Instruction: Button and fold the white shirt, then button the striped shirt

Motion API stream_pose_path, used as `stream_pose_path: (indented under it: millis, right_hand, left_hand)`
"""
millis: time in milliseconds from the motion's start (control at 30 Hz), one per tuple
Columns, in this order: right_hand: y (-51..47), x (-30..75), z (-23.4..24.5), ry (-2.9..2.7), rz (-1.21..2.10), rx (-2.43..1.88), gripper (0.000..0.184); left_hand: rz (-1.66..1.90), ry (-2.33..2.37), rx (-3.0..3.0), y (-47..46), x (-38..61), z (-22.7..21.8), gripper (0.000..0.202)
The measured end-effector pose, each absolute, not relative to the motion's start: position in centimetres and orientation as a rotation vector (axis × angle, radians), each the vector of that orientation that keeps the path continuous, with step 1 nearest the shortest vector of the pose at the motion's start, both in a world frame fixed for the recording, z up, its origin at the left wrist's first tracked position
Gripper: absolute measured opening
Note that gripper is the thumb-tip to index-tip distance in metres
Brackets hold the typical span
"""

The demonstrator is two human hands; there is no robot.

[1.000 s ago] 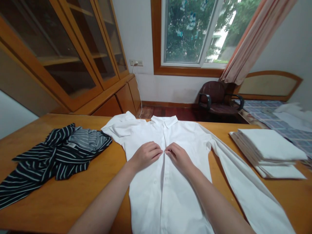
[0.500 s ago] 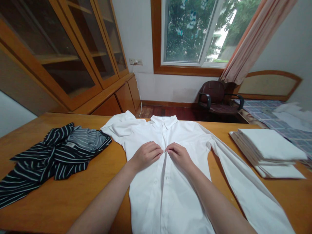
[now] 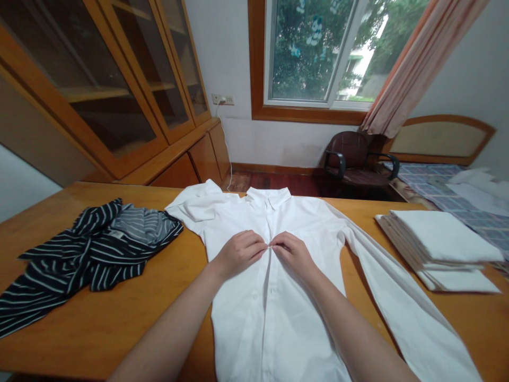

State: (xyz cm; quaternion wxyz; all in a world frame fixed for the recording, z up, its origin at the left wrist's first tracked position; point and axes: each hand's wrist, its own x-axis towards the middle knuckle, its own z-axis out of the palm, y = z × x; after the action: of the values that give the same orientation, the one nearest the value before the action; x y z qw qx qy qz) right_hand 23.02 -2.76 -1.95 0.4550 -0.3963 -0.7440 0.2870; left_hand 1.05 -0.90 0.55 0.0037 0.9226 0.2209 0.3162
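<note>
your left hand (image 3: pixel 242 253) and right hand (image 3: pixel 293 253) are almost meeting over the white shirt (image 3: pixel 292 326), each pinching narrowly at its front opening; whether a button or only cloth is sitting between them, you are hiding from the camera. the shirt is lying front up before you on the wooden table (image 3: pixel 107 331), its collar (image 3: pixel 269 198) pointing away. your forearms (image 3: pixel 178 323) are covering parts of its body. one sleeve (image 3: pixel 397 286) is stretching down beyond your right forearm; the other sleeve (image 3: pixel 194 204) is bunching at the far left and coming right up to the black striped garment (image 3: pixel 115 246), which is crowding that side in a loose heap. a stack of folded white cloth (image 3: pixel 443 236) is taking up the right side, sitting apart from the long sleeve. past the table, a chair (image 3: pixel 350 156) is standing below the window (image 3: pixel 306 63), and a cabinet (image 3: pixel 129 79) is rising at left. you are facing one shirt, one striped garment, one stack, one chair with two armrests, and three glass doors.
</note>
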Motion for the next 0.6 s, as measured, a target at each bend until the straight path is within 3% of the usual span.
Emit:
stream_pose_path:
  millis: [333, 433, 600]
  right_hand:
    - [-2.85, 22.69, -2.54, -1.564, 0.995, -1.097, 0.017]
    - [-2.83, 22.70, -2.28, -1.647, 0.914, -1.115, 0.009]
    - [-2.63, 22.82, -2.03, -1.764, 0.795, -1.092, 0.011]
  left_hand:
    - [1.004, 0.698, 2.864, -0.90, 1.39, 0.25, 0.011]
    - [1.010, 0.691, 2.861, -0.86, 1.32, 0.23, 0.011]
    - [1.005, 0.715, 2.799, -0.81, 1.28, 0.05, 0.013]
